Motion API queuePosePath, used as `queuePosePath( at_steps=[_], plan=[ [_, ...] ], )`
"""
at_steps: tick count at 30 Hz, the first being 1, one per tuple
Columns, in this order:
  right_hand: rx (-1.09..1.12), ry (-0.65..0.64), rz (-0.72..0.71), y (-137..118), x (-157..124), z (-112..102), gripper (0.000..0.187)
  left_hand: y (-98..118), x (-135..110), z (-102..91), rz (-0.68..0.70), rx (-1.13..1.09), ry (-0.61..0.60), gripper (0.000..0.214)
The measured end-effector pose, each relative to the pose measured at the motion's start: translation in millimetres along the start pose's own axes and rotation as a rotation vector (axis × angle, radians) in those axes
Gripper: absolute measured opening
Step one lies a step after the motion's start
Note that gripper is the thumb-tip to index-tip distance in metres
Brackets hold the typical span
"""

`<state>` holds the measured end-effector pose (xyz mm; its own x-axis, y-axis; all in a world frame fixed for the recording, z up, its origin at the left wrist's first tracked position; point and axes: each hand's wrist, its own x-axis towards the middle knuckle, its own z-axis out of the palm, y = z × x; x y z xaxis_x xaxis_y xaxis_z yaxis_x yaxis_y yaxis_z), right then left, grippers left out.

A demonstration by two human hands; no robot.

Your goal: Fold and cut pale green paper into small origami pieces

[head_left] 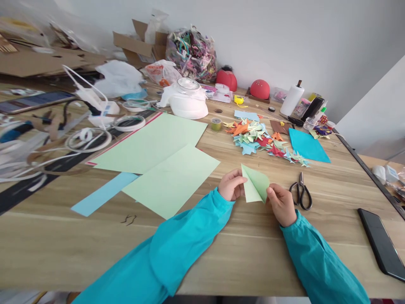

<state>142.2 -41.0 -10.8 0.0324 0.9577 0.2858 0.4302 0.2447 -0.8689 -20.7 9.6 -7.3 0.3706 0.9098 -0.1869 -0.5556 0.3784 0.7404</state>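
Observation:
A small piece of light green paper (253, 190), creased along a diagonal and partly opened, is held up between both hands just above the table. My left hand (232, 185) pinches its left edge between thumb and fingers. On the opposite side, my right hand (281, 203) grips the lower right edge the same way. Black-handled scissors (301, 192) lie beside my right hand, blades pointing away. Beyond the hands sits a pile of folded paper pieces (249, 135) in orange, green, blue and red. Large light green sheets (177, 179) overlap on the left, partly over a blue paper strip (104, 193).
A turquoise sheet (308, 145) lies right of the pile. At the right edge rests a black phone (381, 240). Coiled white cables (90, 139) and a power strip crowd the left. A white bowl-shaped item (188, 101), bags and red pincushions (260, 89) line the back.

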Motion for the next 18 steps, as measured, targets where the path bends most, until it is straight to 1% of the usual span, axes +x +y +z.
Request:
queuePosePath(
  at_steps=[3, 6, 9, 12, 15, 18],
  plan=[
    [-0.019, 0.089, 0.081, 1, 1, 0, 0.042, 3, 0, 0.6, 0.001, 0.01, 0.026, 0.018],
    [0.024, 0.139, 0.11, 3, 2, 1, 0.036, 4, 1, 0.2, -0.007, 0.083, 0.043, 0.015],
    [0.091, 0.085, 0.099, 3, 2, 2, 0.03, 3, 1, 0.0, -0.014, 0.13, 0.042, 0.017],
    [0.118, 0.041, 0.1, 3, 2, 2, 0.029, -2, 2, -0.1, -0.008, 0.171, 0.019, 0.021],
    [0.15, 0.051, 0.116, 6, 2, 1, 0.029, -5, 2, -0.2, 0.054, 0.22, 0.017, 0.03],
    [0.199, 0.067, 0.141, 9, 4, -1, 0.029, -7, 2, -0.4, 0.087, 0.22, 0.028, 0.039]
  ],
)
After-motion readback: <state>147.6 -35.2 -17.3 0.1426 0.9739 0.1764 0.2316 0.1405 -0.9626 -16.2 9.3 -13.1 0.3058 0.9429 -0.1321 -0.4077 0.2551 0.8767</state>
